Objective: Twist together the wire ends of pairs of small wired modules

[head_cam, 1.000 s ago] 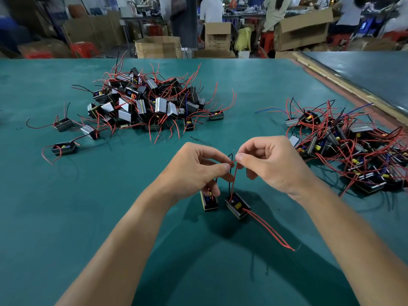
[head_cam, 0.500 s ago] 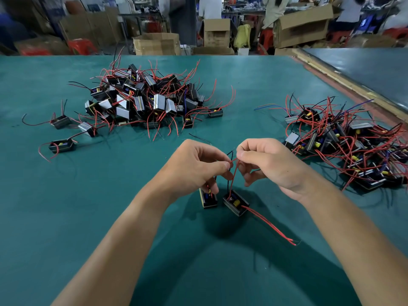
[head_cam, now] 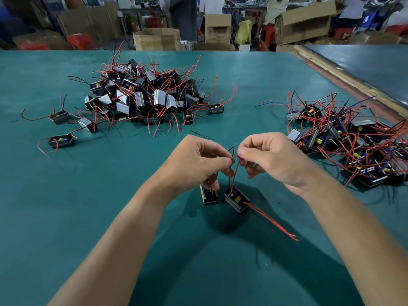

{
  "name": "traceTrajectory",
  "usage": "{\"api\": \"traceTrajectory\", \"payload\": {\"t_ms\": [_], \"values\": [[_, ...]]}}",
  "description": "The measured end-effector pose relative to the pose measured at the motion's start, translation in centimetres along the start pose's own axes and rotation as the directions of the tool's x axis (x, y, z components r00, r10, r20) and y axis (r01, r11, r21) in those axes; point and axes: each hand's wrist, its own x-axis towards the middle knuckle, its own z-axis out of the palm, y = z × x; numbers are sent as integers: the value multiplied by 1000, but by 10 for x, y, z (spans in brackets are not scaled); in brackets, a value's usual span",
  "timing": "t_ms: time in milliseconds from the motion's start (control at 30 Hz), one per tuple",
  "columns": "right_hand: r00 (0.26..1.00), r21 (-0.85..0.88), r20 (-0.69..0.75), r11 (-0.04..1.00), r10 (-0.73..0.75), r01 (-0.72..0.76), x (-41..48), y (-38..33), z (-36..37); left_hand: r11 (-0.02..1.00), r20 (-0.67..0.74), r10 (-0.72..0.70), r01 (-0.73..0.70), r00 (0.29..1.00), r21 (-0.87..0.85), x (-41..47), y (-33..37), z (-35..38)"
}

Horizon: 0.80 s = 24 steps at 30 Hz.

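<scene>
Teal felt covers the worktop (head_cam: 88, 206). Well left of the pair being joined, and further back, sits a big heap of loose modules (head_cam: 145, 96) with a few strays at its left edge. They look untouched, so I'd judge much of the job remains. The left hand (head_cam: 196, 164) has thumb and forefinger pinched on the wire ends (head_cam: 234, 157), with its lower fingers curled down by the left module (head_cam: 208, 196). The right module (head_cam: 237, 198) stands just beside it, its red wire (head_cam: 235, 171) rising to the right hand (head_cam: 271, 160), which pinches the same ends. This twist looks under way, not finished. Right of the pair lies a tangled pile (head_cam: 353, 146), apparently the modules already joined. Beyond the pair, past the worktop's far edge, stand cardboard boxes (head_cam: 304, 21) and blurred people.
</scene>
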Motion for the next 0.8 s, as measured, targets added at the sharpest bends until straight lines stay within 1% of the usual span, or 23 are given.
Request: {"api": "traceTrajectory", "payload": {"t_ms": [467, 633, 800], "values": [[999, 20, -39, 1000, 6, -6, 1, 0, 1, 1000, -13, -20, 20, 1000, 12, 2, 0, -1], [995, -59, -64, 996, -72, 68, 1, 4, 2, 1000, -12, -31, 31, 999, 1, 2, 0, 0], [992, -21, -5, 992, -127, 127, 0, 4, -3, 1000, 2, -23, 23, 1000, 11, 2, 0, -1]]}}
